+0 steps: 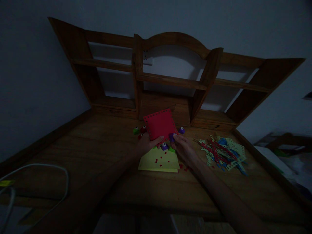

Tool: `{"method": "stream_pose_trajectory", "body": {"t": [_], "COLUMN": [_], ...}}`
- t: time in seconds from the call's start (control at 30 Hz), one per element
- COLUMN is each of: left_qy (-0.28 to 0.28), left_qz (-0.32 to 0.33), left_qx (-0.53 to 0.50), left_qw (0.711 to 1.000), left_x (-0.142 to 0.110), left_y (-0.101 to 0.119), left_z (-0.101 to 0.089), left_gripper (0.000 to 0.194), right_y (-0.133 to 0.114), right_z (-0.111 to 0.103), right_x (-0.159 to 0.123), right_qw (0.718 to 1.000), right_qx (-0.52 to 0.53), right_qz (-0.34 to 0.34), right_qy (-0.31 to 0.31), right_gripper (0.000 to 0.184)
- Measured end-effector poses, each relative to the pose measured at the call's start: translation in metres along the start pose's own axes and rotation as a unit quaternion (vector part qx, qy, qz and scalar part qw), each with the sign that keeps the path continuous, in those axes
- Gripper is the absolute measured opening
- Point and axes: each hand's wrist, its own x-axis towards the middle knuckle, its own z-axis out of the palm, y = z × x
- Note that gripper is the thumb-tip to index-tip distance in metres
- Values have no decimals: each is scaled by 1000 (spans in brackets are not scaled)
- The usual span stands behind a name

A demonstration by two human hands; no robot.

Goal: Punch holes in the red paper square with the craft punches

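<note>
A red sheet of paper (159,125) with punched holes along its edges is raised over the desk. My left hand (145,143) grips its lower left edge, thumb across the front. At the lower right corner, my right hand (184,147) is closed round a purple craft punch (172,137), which sits against the paper's edge. Beneath lies folded yellow paper (147,162), dotted with small red cut-outs (161,165). Another purple punch (165,147) and a green punch (172,149) rest at its upper edge. More punches stand beside the red sheet: one green (136,130), one purple (181,130), and red ones.
A heap of punched red, yellow and blue paper strips (224,152) lies to the right on the wooden desk (107,146). A wooden shelf unit (170,81) stands at the back. A white cable (48,165) loops at the left front. The light is dim.
</note>
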Motion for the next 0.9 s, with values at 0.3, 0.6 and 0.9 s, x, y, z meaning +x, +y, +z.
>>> {"method": "stream_pose_trajectory", "body": {"t": [0.3,0.6,0.9], "left_qy": [-33,-26,-26], "left_qz": [0,2,25], "left_qx": [-9,-17,18], "left_qw": [999,1000,999], "left_x": [0,-1,0], "left_y": [-2,0,-2], "left_z": [-1,1,0], "left_gripper": [32,32,35], "right_y": [0,-3,-3], "right_z": [-1,3,3], "right_x": [1,-2,-4], "right_qw": [1000,1000,999], "right_qx": [22,16,39], "right_qz": [21,18,20], "right_qy": [4,-7,31], "right_gripper": [17,17,14]}}
